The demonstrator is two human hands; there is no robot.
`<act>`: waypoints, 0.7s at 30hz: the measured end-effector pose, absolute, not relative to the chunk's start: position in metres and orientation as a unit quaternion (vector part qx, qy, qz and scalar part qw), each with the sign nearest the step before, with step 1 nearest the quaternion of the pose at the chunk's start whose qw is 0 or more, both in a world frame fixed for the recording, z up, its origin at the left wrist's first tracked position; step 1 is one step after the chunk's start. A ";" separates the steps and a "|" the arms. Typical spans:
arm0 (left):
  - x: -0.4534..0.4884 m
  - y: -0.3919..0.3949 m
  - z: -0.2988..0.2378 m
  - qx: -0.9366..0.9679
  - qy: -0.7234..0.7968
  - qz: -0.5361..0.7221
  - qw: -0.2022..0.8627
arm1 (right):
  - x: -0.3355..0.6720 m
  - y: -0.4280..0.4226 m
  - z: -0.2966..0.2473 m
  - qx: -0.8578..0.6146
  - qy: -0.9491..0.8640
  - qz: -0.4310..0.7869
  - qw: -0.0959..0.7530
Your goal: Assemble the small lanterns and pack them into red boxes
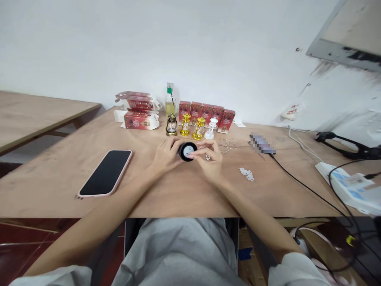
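Brown wooden bench [181, 194] here, black-screened phone in a pink case [106, 173] lying left; farther back, a bronze lantern [171, 127], two gold lanterns [199, 131], one white lantern [210, 129], all standing before upright red cardboard boxes [207, 113]!

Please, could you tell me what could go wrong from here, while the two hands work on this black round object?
The left hand holds the black round object at its side; it might slip when the right hand works at its open end.

Small round pieces lie close to the right hand, so a brush could scatter them.

The white lantern stands just behind that hand and could be knocked over.
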State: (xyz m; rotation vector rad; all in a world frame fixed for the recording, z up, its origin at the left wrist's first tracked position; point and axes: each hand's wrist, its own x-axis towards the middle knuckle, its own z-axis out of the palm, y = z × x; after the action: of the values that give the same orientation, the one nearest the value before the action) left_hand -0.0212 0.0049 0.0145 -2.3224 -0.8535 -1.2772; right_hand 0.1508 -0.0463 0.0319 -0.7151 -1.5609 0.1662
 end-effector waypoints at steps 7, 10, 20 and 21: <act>-0.020 0.008 0.012 -0.811 -0.298 -0.462 0.200 | 0.147 -0.049 0.027 -0.327 -0.680 0.076 0.652; -0.020 0.008 0.014 -0.806 -0.288 -0.464 0.228 | 0.146 -0.051 0.027 -0.329 -0.676 0.071 0.656; -0.020 0.005 0.015 -0.805 -0.314 -0.433 0.257 | 0.143 -0.055 0.030 -0.343 -0.670 0.090 0.653; -0.019 0.004 0.015 -0.801 -0.311 -0.437 0.266 | 0.142 -0.055 0.031 -0.350 -0.666 0.096 0.652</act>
State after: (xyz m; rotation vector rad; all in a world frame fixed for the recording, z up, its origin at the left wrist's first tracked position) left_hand -0.0193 0.0044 0.0153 -2.1646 -0.8394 -1.1792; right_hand 0.1423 -0.0550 0.0305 -0.7940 -1.5120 0.2189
